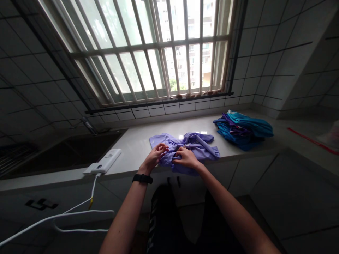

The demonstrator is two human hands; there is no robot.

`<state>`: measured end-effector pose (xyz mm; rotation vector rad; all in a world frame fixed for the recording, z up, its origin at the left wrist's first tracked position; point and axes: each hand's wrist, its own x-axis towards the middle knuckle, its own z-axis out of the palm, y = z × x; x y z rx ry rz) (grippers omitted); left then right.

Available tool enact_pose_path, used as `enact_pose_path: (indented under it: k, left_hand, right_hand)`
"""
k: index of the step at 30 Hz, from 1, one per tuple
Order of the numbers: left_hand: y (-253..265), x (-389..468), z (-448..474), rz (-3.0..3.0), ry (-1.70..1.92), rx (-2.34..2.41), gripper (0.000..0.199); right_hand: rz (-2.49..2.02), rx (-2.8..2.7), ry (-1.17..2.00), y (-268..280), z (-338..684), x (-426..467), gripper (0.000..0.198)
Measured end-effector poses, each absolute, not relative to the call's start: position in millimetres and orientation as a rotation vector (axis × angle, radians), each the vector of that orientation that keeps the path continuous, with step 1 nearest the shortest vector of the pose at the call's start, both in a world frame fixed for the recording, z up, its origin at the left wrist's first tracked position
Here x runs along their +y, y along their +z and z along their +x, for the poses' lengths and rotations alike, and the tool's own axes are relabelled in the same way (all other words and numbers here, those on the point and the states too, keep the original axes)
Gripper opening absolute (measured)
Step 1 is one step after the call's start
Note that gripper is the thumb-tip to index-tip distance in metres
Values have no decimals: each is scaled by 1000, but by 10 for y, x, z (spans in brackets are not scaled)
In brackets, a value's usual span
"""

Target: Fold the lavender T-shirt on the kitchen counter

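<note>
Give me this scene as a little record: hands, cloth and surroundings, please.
Left hand: fingers loosely curled over the cloth's left part; contact unclear
Right hand: gripping a fold
Cloth: crumpled purple garment, partly over the front edge
Surface: white counter
Right of garment: pile of blue and purple clothes
Left of garment: white box with cable, dark sink
Behind: barred window

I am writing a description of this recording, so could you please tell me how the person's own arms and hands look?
The left hand and right hand wear no gloves, and no sleeves show on the left arm or right arm. A black band circles the left wrist; the right wrist shows none.
</note>
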<state>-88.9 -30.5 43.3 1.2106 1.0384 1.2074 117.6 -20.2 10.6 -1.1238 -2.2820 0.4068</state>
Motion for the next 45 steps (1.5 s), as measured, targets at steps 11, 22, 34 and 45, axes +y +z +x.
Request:
enact_pose_path:
  k: [11,22,34,45]
  left_hand:
    - [283,-335,-853,1280,1170,1144,43]
    - [284,-373,-831,1371,1125,1222,39]
    - [266,-372,-831,1386,1130,1202,36]
    - [330,-403,-786,1409,1141,1246,31]
  right_hand:
    - [-1129,-2254,410,48,1196,-195,25]
    - [-1173,-2258,411,85,1188,-223,23]
    - [-1154,-2271,381,82,1196,-227,23]
    - [-1149,-2252,373,54,1189,-209,25]
